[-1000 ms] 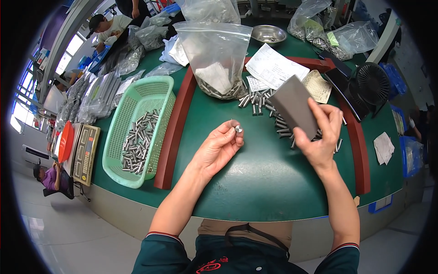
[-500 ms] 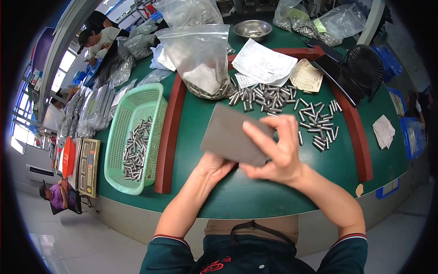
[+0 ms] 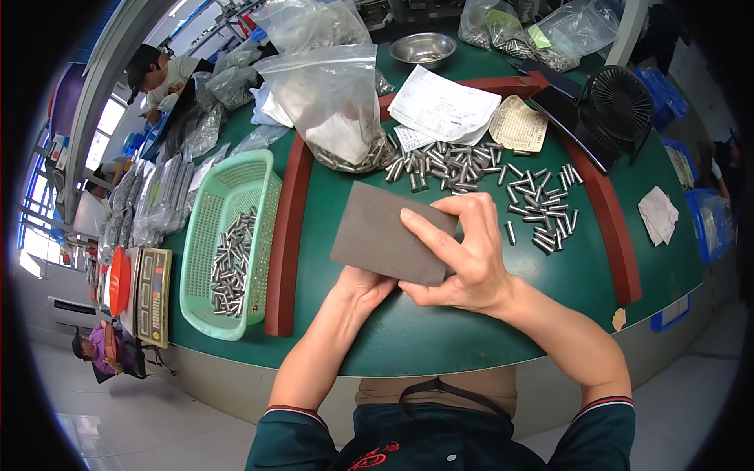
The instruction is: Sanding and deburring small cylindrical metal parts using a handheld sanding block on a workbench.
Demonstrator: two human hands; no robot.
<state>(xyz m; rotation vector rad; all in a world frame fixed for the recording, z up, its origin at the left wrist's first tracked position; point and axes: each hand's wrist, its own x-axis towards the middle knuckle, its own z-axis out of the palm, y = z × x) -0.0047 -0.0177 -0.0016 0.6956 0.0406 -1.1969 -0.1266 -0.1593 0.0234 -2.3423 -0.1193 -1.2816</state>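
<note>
A stiff grey-brown sheet (image 3: 385, 231), with the look of sandpaper, is tilted over the green tabletop in front of me. My right hand (image 3: 471, 259) grips its right side, index finger lying across the top face and thumb at the near edge. From below, my left hand (image 3: 363, 289) holds the near left part; most of its fingers are hidden under the sheet. Whether a small part lies beneath it, I cannot tell. Beyond my hands lies a loose pile of metal pins (image 3: 452, 163), with more scattered pins (image 3: 542, 206) to its right.
On the left stands a green basket (image 3: 271, 206) partly filled with pins, beside a red-brown bar (image 3: 284, 251). A clear bag (image 3: 334, 94), papers (image 3: 444, 102), a steel bowl (image 3: 422, 50) and a black fan (image 3: 620, 98) stand farther back. Another person (image 3: 169, 74) sits at the far left.
The sheet and both hands have shifted slightly left in the picture, and the whole view has moved a little too. My grip looks much the same.
</note>
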